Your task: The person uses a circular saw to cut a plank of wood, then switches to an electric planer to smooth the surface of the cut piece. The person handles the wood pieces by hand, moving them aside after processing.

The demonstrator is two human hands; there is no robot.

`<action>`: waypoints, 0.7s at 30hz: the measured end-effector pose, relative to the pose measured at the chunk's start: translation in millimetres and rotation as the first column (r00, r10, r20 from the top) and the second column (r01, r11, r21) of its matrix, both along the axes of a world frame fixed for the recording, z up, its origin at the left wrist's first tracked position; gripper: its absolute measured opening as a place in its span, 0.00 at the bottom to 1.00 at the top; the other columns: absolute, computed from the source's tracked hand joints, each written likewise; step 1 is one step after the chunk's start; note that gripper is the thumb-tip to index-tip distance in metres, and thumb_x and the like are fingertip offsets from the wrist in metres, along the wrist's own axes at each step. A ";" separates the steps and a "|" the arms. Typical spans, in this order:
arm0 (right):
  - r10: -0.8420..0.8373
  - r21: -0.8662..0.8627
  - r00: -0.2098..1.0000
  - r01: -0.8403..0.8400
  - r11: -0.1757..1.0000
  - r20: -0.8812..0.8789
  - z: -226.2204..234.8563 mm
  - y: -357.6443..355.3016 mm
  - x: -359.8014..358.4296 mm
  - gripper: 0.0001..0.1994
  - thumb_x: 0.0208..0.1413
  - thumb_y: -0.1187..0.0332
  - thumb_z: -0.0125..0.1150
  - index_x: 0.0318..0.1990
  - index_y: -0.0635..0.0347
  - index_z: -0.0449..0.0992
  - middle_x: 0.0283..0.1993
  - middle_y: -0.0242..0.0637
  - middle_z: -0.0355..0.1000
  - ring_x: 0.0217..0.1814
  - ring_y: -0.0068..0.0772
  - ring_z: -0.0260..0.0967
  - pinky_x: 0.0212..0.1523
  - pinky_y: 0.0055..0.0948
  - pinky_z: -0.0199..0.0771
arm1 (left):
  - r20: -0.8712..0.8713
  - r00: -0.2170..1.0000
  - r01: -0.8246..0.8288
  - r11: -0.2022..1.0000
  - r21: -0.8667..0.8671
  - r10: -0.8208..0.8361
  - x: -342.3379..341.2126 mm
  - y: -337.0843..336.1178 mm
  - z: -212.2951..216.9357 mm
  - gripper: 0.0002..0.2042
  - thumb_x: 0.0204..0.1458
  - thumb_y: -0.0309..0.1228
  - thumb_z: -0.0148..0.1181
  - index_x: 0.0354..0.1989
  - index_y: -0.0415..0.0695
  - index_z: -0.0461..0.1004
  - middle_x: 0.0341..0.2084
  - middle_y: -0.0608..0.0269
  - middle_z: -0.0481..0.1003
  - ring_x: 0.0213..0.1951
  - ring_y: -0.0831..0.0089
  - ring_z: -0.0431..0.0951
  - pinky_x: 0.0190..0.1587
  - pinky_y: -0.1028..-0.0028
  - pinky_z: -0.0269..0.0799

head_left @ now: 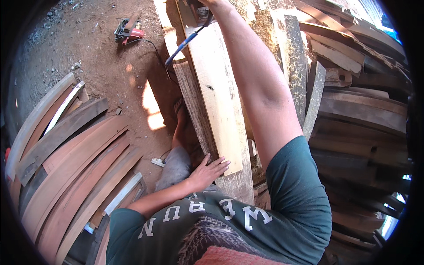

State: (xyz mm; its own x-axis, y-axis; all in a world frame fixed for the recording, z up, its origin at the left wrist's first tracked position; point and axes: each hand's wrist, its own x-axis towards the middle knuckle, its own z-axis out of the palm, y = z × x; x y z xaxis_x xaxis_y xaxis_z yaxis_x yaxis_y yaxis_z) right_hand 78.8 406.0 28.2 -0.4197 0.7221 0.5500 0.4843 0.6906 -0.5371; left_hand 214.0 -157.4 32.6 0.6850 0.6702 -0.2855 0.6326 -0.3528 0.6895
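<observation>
A long pale board (219, 101) lies lengthwise in front of me on a rougher, weathered beam (196, 104). My left hand (207, 173) rests flat on the board's near end, fingers spread, holding nothing. My right arm reaches far forward over the board. At the top edge my right hand (212, 1) is mostly cut off, its fingers out of view. It appears closed on a dark corded power tool (193, 3), of which little shows. A cord with a thick blue sleeve (187, 43) runs from there down past the board's left side.
A red circular saw (132, 33) with a black cord lies on the dirt floor at far left. Curved planks (79, 163) are stacked at left, and more timber (362, 110) is piled at right. Wood shavings (256, 26) cover planks beyond my right arm.
</observation>
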 end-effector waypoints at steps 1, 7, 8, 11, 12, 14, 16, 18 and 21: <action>0.011 -0.021 1.000 -0.011 1.000 -0.006 20.4 -16.5 -4.0 0.14 0.65 0.60 0.55 0.49 0.59 0.78 0.50 0.57 0.76 0.53 0.63 0.76 0.55 0.54 0.77 | 0.017 0.999 -0.030 0.999 -0.012 0.030 1.0 0.0 -0.1 0.33 0.62 0.27 0.51 0.79 0.46 0.59 0.82 0.65 0.52 0.83 0.67 0.47 0.78 0.39 0.48; -0.165 -0.566 0.985 0.161 0.809 0.045 49.6 -174.4 110.8 0.24 0.63 0.61 0.61 0.62 0.64 0.72 0.43 0.64 0.81 0.48 0.66 0.81 0.50 0.54 0.82 | 0.205 0.880 -0.445 0.895 0.035 0.429 -18.8 33.7 16.4 0.24 0.55 0.20 0.54 0.63 0.39 0.75 0.66 0.48 0.73 0.72 0.51 0.67 0.71 0.48 0.64; -0.133 -0.518 0.991 0.127 0.846 0.026 47.0 -210.5 144.2 0.25 0.64 0.61 0.62 0.64 0.63 0.70 0.44 0.64 0.81 0.47 0.68 0.81 0.49 0.55 0.82 | 0.224 0.823 -0.556 0.822 0.126 0.522 -26.0 45.6 19.0 0.23 0.54 0.19 0.54 0.61 0.39 0.77 0.63 0.47 0.75 0.70 0.50 0.69 0.69 0.48 0.65; -0.094 -0.616 0.996 0.072 0.784 -0.003 47.8 -345.4 254.5 0.25 0.60 0.73 0.65 0.64 0.67 0.69 0.55 0.60 0.77 0.59 0.61 0.78 0.59 0.47 0.79 | 0.181 0.687 -0.726 0.658 0.198 0.704 -52.8 78.4 5.1 0.25 0.54 0.17 0.53 0.63 0.38 0.75 0.65 0.46 0.74 0.71 0.47 0.68 0.72 0.48 0.62; -0.158 -0.663 0.987 0.099 0.742 -0.030 48.5 -396.9 290.9 0.22 0.60 0.72 0.65 0.61 0.66 0.71 0.52 0.58 0.79 0.56 0.58 0.81 0.55 0.45 0.80 | 0.139 0.692 -0.714 0.645 0.271 0.708 -57.4 91.7 0.3 0.28 0.55 0.17 0.52 0.67 0.39 0.72 0.69 0.47 0.70 0.74 0.46 0.64 0.74 0.45 0.59; -0.184 -0.678 0.981 0.174 0.714 0.059 49.1 -496.8 366.2 0.19 0.60 0.73 0.69 0.57 0.64 0.74 0.45 0.52 0.82 0.48 0.49 0.85 0.49 0.40 0.82 | -0.013 0.717 -0.643 0.669 0.373 0.697 -63.1 115.5 -0.9 0.34 0.55 0.16 0.51 0.74 0.41 0.64 0.77 0.52 0.60 0.79 0.45 0.55 0.78 0.40 0.51; -0.236 -0.692 0.959 0.278 0.666 0.158 45.9 -595.4 436.7 0.16 0.59 0.73 0.72 0.52 0.64 0.75 0.40 0.47 0.82 0.42 0.42 0.84 0.44 0.36 0.81 | -0.196 0.763 -0.522 0.765 0.376 0.617 -65.7 128.8 -6.1 0.39 0.54 0.14 0.52 0.79 0.44 0.58 0.82 0.59 0.51 0.82 0.46 0.47 0.77 0.31 0.45; -0.264 -0.770 0.911 0.410 0.490 0.317 64.8 -657.1 476.5 0.16 0.58 0.72 0.74 0.50 0.63 0.75 0.40 0.46 0.82 0.41 0.42 0.83 0.44 0.36 0.81 | -0.251 0.786 -0.482 0.814 0.324 0.565 -59.4 134.0 -12.5 0.40 0.53 0.14 0.53 0.79 0.44 0.57 0.82 0.59 0.51 0.82 0.46 0.47 0.77 0.31 0.45; -0.262 -0.759 0.925 0.376 0.532 0.275 59.5 -656.8 482.0 0.16 0.57 0.71 0.75 0.48 0.63 0.75 0.40 0.46 0.81 0.41 0.43 0.83 0.45 0.38 0.81 | -0.267 0.789 -0.485 0.828 0.282 0.553 -57.0 132.1 -16.6 0.40 0.52 0.14 0.54 0.79 0.44 0.58 0.82 0.58 0.52 0.82 0.46 0.47 0.76 0.30 0.45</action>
State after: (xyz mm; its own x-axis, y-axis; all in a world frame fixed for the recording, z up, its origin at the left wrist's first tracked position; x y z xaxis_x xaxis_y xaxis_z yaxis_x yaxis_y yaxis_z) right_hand 560.8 -250.8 87.7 -0.0882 0.9367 -0.3388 0.6795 -0.1921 -0.7081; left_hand 157.0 -25.3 16.1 0.1080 0.9604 -0.2570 0.9303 -0.0065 0.3667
